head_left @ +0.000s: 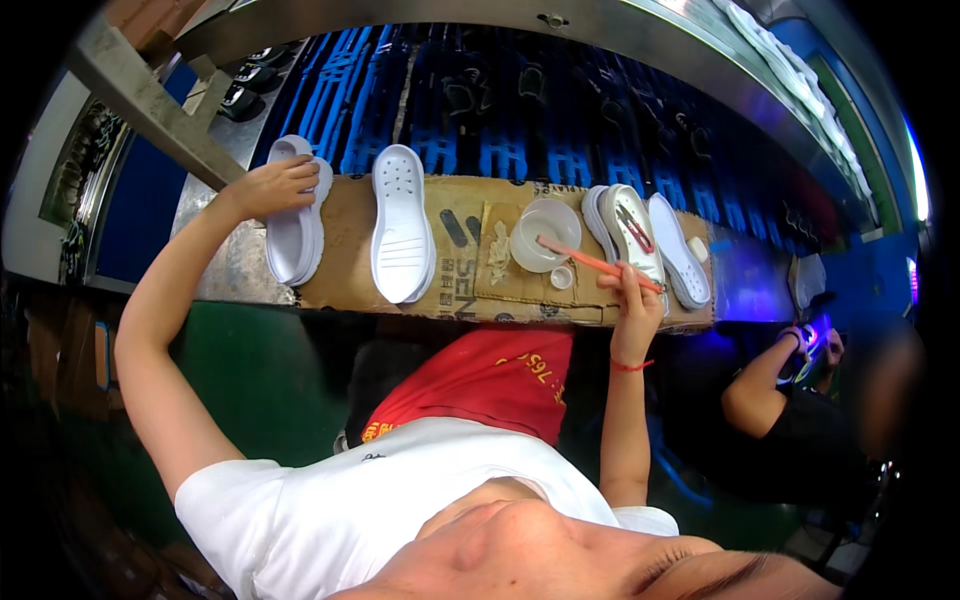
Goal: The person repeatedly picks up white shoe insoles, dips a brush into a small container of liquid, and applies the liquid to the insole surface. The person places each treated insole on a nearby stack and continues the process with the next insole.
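Note:
My left hand (280, 188) grips a white shoe sole (292, 245) at the left end of the cardboard, fingers laid over its upper part. My right hand (634, 298) holds a slim orange-red brush (605, 266), whose tip reaches into a translucent plastic bowl (532, 255). What is in the bowl is hard to make out. A second white sole (402, 225) with small holes lies between the left hand and the bowl. Right beside the bowl stands a tiny white cup (562, 277).
Cardboard (345, 215) covers the worktop. Several white soles (680, 255) lie on its right, with a small red-handled tool (637, 232) on one. Beyond runs a dark conveyor with blue strips (480, 120) under a metal frame. A co-worker's arm (757, 395) is at far right.

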`<state>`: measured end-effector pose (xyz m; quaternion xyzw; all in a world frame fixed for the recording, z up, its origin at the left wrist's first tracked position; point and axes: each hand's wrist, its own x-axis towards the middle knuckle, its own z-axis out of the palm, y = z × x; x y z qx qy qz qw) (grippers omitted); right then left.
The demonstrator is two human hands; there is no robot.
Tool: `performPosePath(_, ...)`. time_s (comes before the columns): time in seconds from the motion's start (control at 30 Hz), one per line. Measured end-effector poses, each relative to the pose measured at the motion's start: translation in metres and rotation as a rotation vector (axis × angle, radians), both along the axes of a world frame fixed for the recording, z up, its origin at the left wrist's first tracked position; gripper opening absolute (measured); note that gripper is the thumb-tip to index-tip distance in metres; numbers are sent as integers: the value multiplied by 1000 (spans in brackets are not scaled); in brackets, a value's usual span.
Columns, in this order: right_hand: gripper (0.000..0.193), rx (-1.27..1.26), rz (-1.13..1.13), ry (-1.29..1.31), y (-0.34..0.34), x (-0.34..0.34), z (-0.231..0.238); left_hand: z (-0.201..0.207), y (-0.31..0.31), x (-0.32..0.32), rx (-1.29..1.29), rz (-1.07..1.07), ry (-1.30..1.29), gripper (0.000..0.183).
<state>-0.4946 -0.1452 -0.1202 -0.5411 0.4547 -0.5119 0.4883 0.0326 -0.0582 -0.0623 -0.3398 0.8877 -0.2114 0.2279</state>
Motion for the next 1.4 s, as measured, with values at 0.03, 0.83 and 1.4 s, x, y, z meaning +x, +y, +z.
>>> performPosePath(0.03, 26, -32, -24, 92, -5, -1, 2, 5, -3, -2, 6, -25, -13, 11)
performPosePath(0.83, 25, 440, 226, -156, -71, -5, 5, -70, 55, -203, 1470, 724, 2944, 64)
performPosePath(1.4, 14, -706, 945, 450, -66, 87, 98, -75, 50, -223, 2162, 999, 2546, 69)
